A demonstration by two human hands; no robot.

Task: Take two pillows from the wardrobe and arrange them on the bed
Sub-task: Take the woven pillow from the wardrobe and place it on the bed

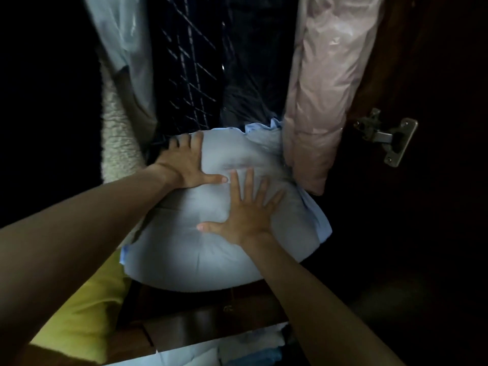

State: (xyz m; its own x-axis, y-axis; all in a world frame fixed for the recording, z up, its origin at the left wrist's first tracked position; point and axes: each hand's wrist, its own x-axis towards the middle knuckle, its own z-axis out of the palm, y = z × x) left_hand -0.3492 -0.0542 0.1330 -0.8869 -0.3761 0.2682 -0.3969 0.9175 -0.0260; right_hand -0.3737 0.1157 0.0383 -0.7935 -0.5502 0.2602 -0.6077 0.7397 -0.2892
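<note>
The dark wooden wardrobe stood open, hung with a pale pink padded coat in clear plastic and a navy patterned garment. A plump light-blue fabric pillow lay on its shelf below the clothes. Both palms pressed flat on the pillow's top: the left hand at its far edge, the right hand nearer, fingers spread wide, gripping nothing
</note>
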